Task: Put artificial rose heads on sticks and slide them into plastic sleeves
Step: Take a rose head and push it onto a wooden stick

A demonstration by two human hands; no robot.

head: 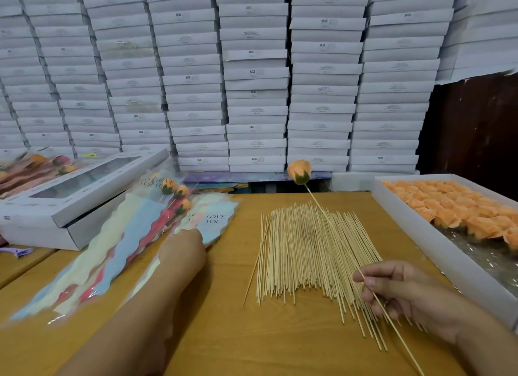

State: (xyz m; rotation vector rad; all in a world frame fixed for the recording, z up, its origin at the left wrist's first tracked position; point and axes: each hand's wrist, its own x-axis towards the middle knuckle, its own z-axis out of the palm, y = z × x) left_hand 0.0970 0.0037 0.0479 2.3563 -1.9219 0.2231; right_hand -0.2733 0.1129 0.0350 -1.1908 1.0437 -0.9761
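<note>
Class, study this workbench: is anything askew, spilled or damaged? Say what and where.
Little stands out. One stick at the left edge of the stick pile lies slanted away from the rest. The lid of the white window box at far left sits crooked on its base.

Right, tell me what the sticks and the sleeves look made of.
Sticks: pale, matte, thin and straight, probably bamboo or wood.
Sleeves: glossy clear plastic film over pastel wavy-edged inserts, judging by the glints; the inserts may be paper.

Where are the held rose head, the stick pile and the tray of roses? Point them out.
rose head [299,171], head view, on its petals.
stick pile [305,249], head view, mid-pile.
tray of roses [437,240], head view, on its near wall.
</note>
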